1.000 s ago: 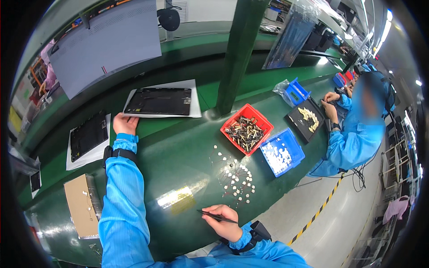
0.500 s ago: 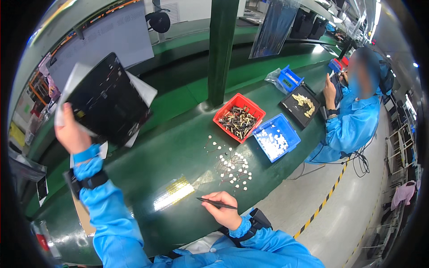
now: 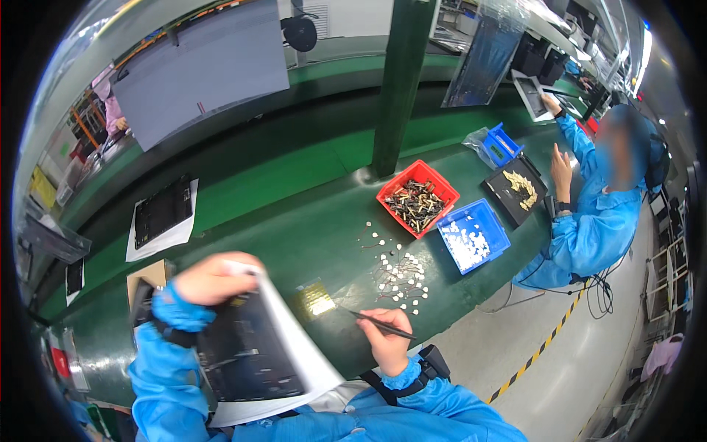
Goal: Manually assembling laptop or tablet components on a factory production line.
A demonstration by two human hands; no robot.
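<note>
My left hand (image 3: 218, 278) grips the upper edge of a black flat panel (image 3: 254, 350), which looks like a device housing, along with a white sheet (image 3: 294, 324). Both are tilted and slightly blurred close to my body. Black tweezers (image 3: 389, 325) are pinched in my right hand (image 3: 387, 346), their tips pointing left. Just beyond those tips a sheet of yellow tape pieces (image 3: 315, 299) lies on the green bench. Small white round parts with thin wires (image 3: 401, 272) are scattered on the bench beyond my right hand.
A red bin (image 3: 418, 197) holds dark and brass-coloured parts; a blue bin (image 3: 475, 236) holds white pieces. Past them are a black tray (image 3: 515, 188) and a small blue box (image 3: 502, 144). Another black panel (image 3: 163, 212) lies far left. A green post (image 3: 401, 88) rises behind. A co-worker (image 3: 607, 214) sits right.
My left hand has brought the black panel and white sheet down from the far left toward my body. The tweezers stay in my right hand. The co-worker's arm now stretches away across the bench.
</note>
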